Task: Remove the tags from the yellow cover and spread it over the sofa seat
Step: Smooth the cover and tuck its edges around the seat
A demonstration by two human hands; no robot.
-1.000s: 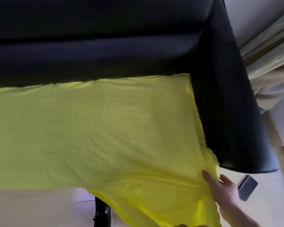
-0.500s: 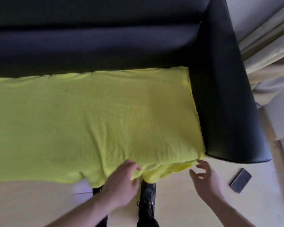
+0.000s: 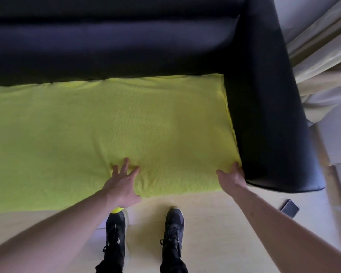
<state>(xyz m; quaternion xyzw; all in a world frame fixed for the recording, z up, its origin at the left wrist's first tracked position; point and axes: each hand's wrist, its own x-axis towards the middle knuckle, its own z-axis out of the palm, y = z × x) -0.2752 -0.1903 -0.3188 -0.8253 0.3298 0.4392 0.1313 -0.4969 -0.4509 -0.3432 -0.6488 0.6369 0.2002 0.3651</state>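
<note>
Where cover [image 3: 126, 125] meets armrest [image 3: 264, 115]: right hand [image 3: 231, 177].

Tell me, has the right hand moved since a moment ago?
Yes. The right hand was off the yellow cover, in front of the sofa's armrest. It has moved forward and now presses the cover's corner beside that armrest.

Single head-worn view, steeply downward and forward, close over the sofa [image 3: 264, 95] seat front and floor [image 3: 215, 223].
</note>
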